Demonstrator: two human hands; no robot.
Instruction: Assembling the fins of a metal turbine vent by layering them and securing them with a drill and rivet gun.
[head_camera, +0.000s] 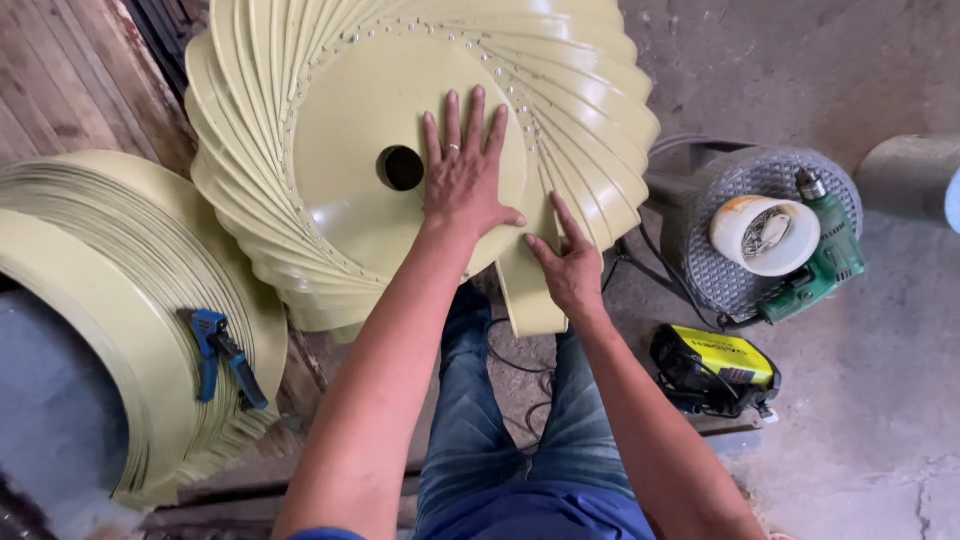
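Observation:
A pale yellow ventilator head (340, 170) made of many overlapping curved blades riveted to a round disc with a centre hole (401, 168) stands in front of me. My left hand (462, 170) lies flat on the disc, fingers spread, a ring on one finger. My right hand (570, 262) presses on a loose-looking blade (528, 290) at the lower right edge, fingers on its surface. My knees in blue jeans are below.
A stack of curved yellow blades (120, 260) lies at the left with a blue rivet tool (222, 352) on top. At the right are a grey perforated stool (720, 260) holding a white tub (765, 235) and a green drill (825, 255), and a yellow-black box (715, 365) on the concrete floor.

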